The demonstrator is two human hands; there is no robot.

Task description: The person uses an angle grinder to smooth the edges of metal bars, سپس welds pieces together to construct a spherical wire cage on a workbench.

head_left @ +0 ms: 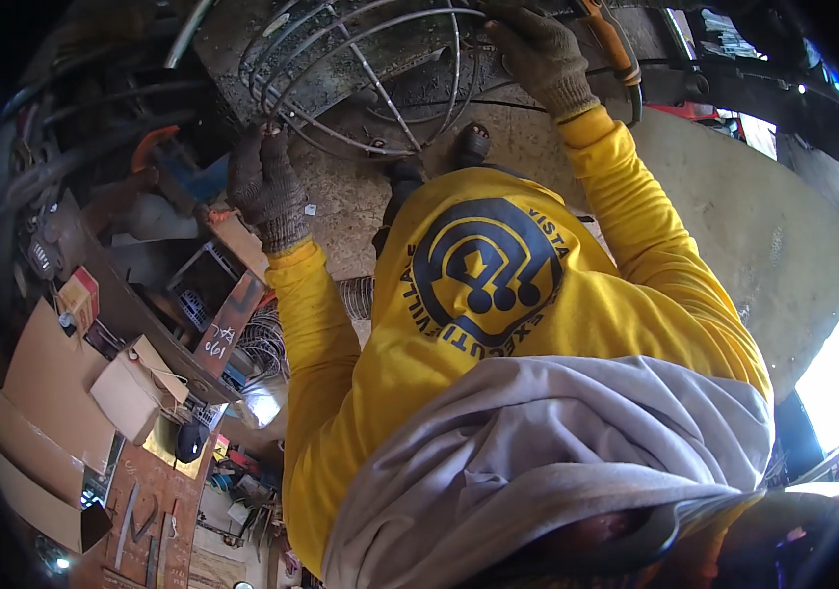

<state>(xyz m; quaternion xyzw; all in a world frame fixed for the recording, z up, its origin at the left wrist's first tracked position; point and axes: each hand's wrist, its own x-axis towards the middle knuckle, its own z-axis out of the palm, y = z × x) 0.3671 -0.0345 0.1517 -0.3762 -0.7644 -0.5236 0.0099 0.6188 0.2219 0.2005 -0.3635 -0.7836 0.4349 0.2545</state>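
A round cage of bent metal rods [373,77], with curved rings joined by straight ribs, is held at the top centre over a dark metal work surface [228,64]. My left hand [270,191], in a grey-brown knitted glove, has its fingers closed on the cage's near left edge. At the cage's right side, my right hand [545,61], gloved the same way, grips the end of an outer ring; its fingertips are partly cut off by the upper edge. Just right of that hand lies an orange-handled tool [608,41] with a dark cable.
On the left stand a curved brown metal beam [135,294], an open cardboard box [52,393], a smaller carton [125,395] and a dark cap [191,442]. Hand tools lie on a reddish-brown board [145,520]. Coiled wire [262,344] sits beside my left arm. A large grey sheet [763,226] extends at right.
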